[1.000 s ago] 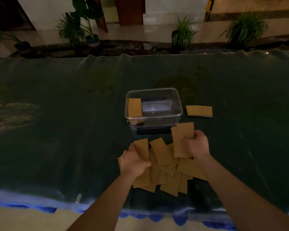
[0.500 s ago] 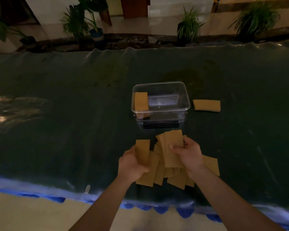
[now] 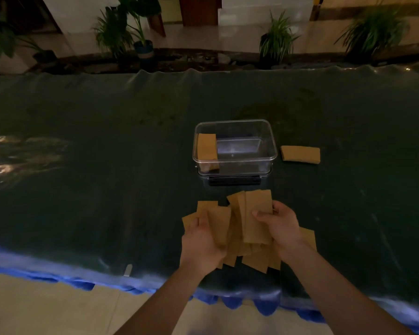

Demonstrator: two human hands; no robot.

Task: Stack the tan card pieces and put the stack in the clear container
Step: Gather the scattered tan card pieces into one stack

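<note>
Several loose tan card pieces lie in a heap near the table's front edge. My left hand grips tan cards at the heap's left side. My right hand holds a few upright tan cards, fanned a little, close beside the left hand's cards. The clear container stands just beyond the heap, open, with a stack of tan cards against its left wall. Another small stack of tan cards lies on the table to the container's right.
A dark green cover drapes the table, with a blue edge at the front. Potted plants stand on the floor beyond the far edge. A bright reflection shows on the cover at the left.
My two hands have moved closer together, bringing the held cards side by side. The loose heap has been gathered tighter under the hands.
</note>
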